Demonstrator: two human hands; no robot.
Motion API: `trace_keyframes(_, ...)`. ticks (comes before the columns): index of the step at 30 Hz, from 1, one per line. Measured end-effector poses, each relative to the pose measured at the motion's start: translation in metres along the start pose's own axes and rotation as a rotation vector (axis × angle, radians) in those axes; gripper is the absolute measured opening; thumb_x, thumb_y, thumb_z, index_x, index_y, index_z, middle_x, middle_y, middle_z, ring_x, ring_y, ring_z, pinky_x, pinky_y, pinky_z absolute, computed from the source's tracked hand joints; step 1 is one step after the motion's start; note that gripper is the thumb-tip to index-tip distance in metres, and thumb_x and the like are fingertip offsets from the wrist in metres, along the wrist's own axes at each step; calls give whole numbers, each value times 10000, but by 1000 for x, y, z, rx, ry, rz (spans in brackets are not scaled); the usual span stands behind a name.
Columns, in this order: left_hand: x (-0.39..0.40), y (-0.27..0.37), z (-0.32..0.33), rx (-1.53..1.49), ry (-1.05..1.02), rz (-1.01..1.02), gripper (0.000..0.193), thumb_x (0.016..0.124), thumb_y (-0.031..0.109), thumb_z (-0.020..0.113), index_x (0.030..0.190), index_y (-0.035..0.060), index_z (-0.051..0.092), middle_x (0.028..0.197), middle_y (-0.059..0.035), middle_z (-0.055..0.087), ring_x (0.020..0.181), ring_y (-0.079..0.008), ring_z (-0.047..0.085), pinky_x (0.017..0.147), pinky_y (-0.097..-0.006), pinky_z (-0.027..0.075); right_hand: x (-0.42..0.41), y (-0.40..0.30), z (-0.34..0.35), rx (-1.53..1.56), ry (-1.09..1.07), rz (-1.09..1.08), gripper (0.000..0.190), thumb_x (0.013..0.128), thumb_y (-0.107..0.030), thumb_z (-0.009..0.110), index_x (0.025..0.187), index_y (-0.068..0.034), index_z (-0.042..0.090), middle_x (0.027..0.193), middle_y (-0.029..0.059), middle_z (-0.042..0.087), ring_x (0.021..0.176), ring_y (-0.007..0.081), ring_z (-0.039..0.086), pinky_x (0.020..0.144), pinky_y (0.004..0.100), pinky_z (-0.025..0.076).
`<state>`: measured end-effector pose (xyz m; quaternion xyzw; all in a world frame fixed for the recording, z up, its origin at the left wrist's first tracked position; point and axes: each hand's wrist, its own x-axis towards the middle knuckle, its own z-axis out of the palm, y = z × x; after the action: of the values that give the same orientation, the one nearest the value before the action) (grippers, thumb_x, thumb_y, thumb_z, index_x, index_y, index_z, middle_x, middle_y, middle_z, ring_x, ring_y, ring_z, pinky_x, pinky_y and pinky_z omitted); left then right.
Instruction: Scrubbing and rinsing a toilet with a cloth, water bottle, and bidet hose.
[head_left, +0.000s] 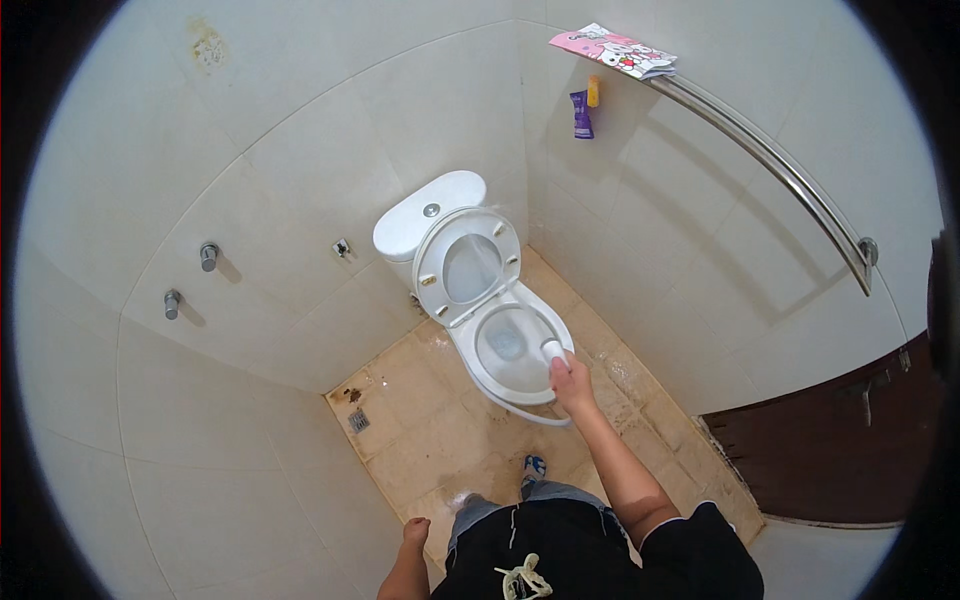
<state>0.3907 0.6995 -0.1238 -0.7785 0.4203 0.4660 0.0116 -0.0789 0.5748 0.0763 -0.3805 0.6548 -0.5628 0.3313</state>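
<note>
My right hand (571, 384) is closed around a white bidet sprayer head (553, 350) at the front right rim of the toilet bowl (486, 375). A fine spray of water reaches from it toward the raised seat (433, 300). Seat and lid stand up against the white cistern (405, 225), and water lies in the bowl. The white hose (525, 413) curves below the bowl's front. My left hand (417, 530) hangs low at my left side, fingers curled; nothing shows in it.
A steel towel rail (765, 154) on the right wall carries a booklet (615, 54). A purple tube (581, 116) hangs nearby. Two wall taps (209, 257) are at left. A floor drain (359, 421) lies in wet tan tiles; a dark door (832, 442) stands right.
</note>
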Motion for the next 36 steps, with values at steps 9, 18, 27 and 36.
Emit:
trace_keyframes(9, -9, -16, 9, 249, 29, -64, 402, 670, 232, 633, 1027, 47, 641, 1036, -174, 626, 982, -296, 597, 871, -347, 460, 3, -14, -5, 174, -6, -5, 382, 878, -377, 510, 863, 4, 535, 560, 36, 504, 511, 106, 485, 476, 272, 395)
trace_keyframes(18, 7, 44, 10, 129, 121, 49, 384, 679, 216, 606, 1016, 36, 639, 995, -200, 630, 962, -311, 602, 856, -349, 463, -12, -1, 26, -226, -368, -131, 452, 845, -419, 527, 889, 30, 551, 686, 258, 565, 647, 380, 583, 591, 412, 437)
trace_keyframes(27, 78, 218, -7, -35, 315, 498, 353, 722, 168, 590, 1038, 11, 596, 845, -188, 638, 813, -294, 626, 736, -361, 482, 1, 35, 20, -319, -220, 133, 431, 863, -400, 518, 899, 26, 571, 678, 204, 575, 630, 310, 573, 590, 363, 438)
trace_keyframes(36, 140, 529, -36, -469, 163, 771, 633, 729, 107, 611, 1310, 42, 369, 933, -172, 554, 822, -242, 550, 734, -337, 453, 18, 64, 27, -189, 56, 461, 376, 883, -358, 502, 907, 7, 591, 668, 172, 582, 605, 240, 569, 580, 333, 438)
